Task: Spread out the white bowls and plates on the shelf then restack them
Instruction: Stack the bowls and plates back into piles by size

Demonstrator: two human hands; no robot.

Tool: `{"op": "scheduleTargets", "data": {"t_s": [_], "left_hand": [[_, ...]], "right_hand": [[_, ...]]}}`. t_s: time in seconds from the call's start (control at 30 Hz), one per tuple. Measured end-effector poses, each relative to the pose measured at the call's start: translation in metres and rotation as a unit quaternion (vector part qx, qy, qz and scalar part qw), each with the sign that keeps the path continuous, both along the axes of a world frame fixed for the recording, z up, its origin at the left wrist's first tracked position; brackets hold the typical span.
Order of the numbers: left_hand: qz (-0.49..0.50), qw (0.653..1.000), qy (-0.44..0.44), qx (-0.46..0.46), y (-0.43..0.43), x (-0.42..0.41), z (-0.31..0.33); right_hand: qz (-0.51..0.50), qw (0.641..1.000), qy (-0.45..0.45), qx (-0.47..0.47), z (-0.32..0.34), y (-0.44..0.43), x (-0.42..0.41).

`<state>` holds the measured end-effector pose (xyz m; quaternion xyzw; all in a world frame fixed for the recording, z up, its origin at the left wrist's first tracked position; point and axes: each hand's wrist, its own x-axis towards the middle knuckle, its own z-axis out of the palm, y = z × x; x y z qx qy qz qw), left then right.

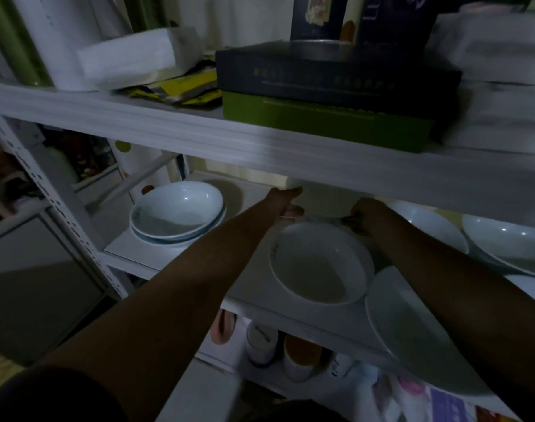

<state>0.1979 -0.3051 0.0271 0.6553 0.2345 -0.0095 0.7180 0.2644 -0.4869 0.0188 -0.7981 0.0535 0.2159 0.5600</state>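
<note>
Light: dim; detail blurred at the back of the middle shelf (175, 260)
Left hand (286, 202): reached deep in; fingers stretched out flat against the left side of the back bowl (327, 197); not curled
Right hand (366, 213): at that bowl's right edge, fingers curled; real grip cannot be told
Back bowl: white, between both hands; top hidden by the upper shelf (260, 138)
Front bowl (321, 263): alone, just before the hands
Stacked bowls (178, 213): nested, far left, well apart
Plate (412, 324): front right, under the right forearm
Right bowls (509, 242): far right
Above: dark box (336, 74) on green box (327, 117)
</note>
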Motion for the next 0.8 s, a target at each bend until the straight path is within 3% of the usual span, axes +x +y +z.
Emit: {"op": "scheduleTargets", "data": {"t_s": [0.03, 0.2, 0.3, 0.4, 0.53, 0.7, 0.8], "left_hand": [[0.003, 1.0, -0.002, 0.011, -0.001, -0.003, 0.003], [0.06, 0.995, -0.057, 0.05, -0.001, -0.004, 0.012], [0.108, 0.988, -0.086, 0.072, 0.005, -0.011, 0.014], [0.063, 0.991, -0.054, 0.1, 0.003, -0.031, 0.008], [-0.004, 0.976, -0.001, 0.218, -0.001, -0.067, -0.005], [-0.019, 0.98, 0.064, 0.187, 0.002, -0.083, -0.026], [-0.032, 0.997, 0.062, 0.033, -0.004, -0.101, -0.028]], "right_hand": [[0.006, 1.0, 0.006, -0.012, 0.01, -0.002, -0.007], [-0.015, 0.993, 0.022, 0.112, 0.046, -0.036, -0.017], [0.01, 0.997, 0.033, 0.066, 0.059, -0.052, -0.031], [0.035, 0.997, 0.04, -0.047, 0.062, -0.058, -0.053], [0.005, 0.994, 0.06, -0.088, 0.045, -0.063, -0.081], [-0.039, 0.987, -0.006, -0.156, 0.021, -0.061, -0.105], [-0.061, 0.99, -0.009, -0.123, 0.011, -0.053, -0.115]]}}
